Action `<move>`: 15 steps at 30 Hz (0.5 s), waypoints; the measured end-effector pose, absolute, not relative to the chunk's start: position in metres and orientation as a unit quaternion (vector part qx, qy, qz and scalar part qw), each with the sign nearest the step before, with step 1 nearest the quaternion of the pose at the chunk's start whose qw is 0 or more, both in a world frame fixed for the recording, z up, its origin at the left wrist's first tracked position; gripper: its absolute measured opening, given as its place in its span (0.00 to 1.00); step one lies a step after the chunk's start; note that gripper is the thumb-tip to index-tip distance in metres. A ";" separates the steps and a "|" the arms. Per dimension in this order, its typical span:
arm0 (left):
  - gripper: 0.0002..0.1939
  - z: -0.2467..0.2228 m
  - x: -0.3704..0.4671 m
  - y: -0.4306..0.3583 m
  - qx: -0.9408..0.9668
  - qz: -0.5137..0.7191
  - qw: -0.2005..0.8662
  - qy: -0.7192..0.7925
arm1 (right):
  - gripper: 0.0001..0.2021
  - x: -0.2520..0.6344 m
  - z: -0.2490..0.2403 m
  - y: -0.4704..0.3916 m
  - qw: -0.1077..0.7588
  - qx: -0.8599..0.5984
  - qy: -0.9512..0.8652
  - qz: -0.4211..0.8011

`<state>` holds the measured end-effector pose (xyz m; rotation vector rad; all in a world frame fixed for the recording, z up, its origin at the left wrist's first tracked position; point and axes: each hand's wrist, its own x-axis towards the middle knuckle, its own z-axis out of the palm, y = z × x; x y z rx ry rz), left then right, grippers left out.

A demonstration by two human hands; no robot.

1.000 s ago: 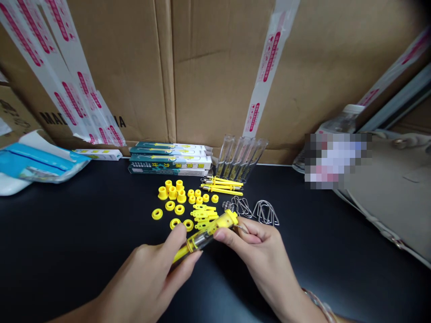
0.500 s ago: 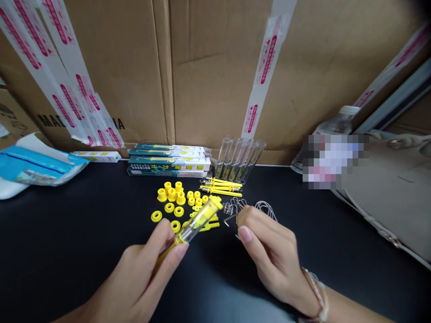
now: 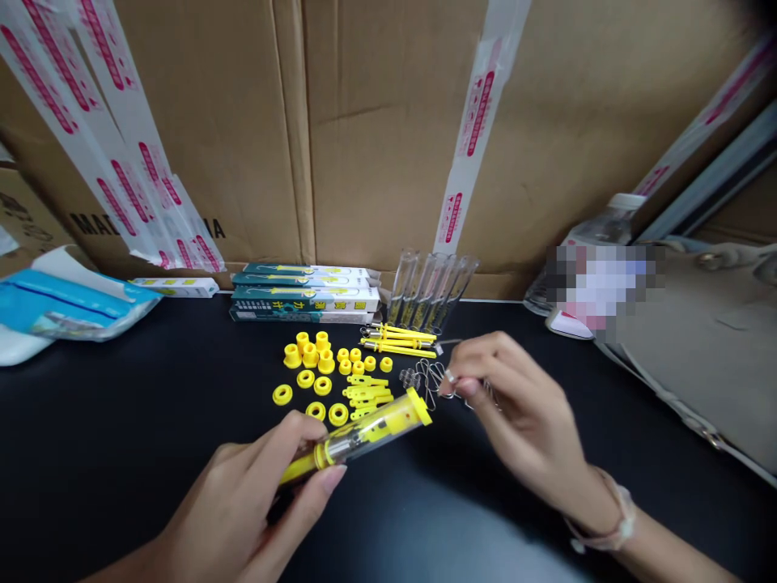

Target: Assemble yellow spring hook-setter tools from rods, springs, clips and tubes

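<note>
My left hand [image 3: 236,494] is closed around a clear-tubed spring scale [image 3: 364,437] with yellow parts inside. Its yellow-capped end points right, tilted slightly upward, while the other end is hidden in my palm. Pinched in the fingers of my right hand [image 3: 522,421] is a thin bent metal wire [image 3: 449,376], partly covered by the fingertips. This hand hovers just right of the cap, apart from it, over the metal wire hooks [image 3: 430,380] on the table. Small coiled springs [image 3: 410,378] lie beside those hooks.
Yellow collars [image 3: 309,353], rings [image 3: 282,394] and flat yellow strips [image 3: 367,390] lie behind the scale. Yellow rods with springs [image 3: 401,346] and upright clear tubes [image 3: 428,291] are farther back. Printed boxes [image 3: 303,304], a blue packet [image 3: 78,295], a bottle [image 3: 619,214] and a bag [image 3: 698,340] surround them.
The spring scale's capped end has swung down and right, lying flatter. My right hand has shifted right and turned, its fingers now pinching the wire toward the left.
</note>
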<state>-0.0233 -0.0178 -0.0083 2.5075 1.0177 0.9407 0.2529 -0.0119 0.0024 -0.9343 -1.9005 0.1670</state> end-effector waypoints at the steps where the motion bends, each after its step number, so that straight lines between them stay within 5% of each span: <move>1: 0.04 -0.009 -0.023 -0.017 0.869 0.324 0.120 0.354 | 0.09 0.258 0.006 -0.009 0.502 -0.400 -0.764 0.068; 5: 0.06 -0.008 -0.022 -0.015 0.877 0.320 0.058 0.354 | 0.09 0.277 0.019 -0.001 0.521 -0.462 -0.703 0.144; 9: 0.05 -0.009 -0.021 -0.011 0.869 0.335 0.036 0.362 | 0.13 0.286 0.023 0.002 0.451 -0.511 -0.692 0.237; 15: 0.04 -0.014 -0.023 -0.009 0.852 0.342 0.102 0.383 | 0.19 0.300 0.020 0.013 0.359 -0.561 -0.650 0.367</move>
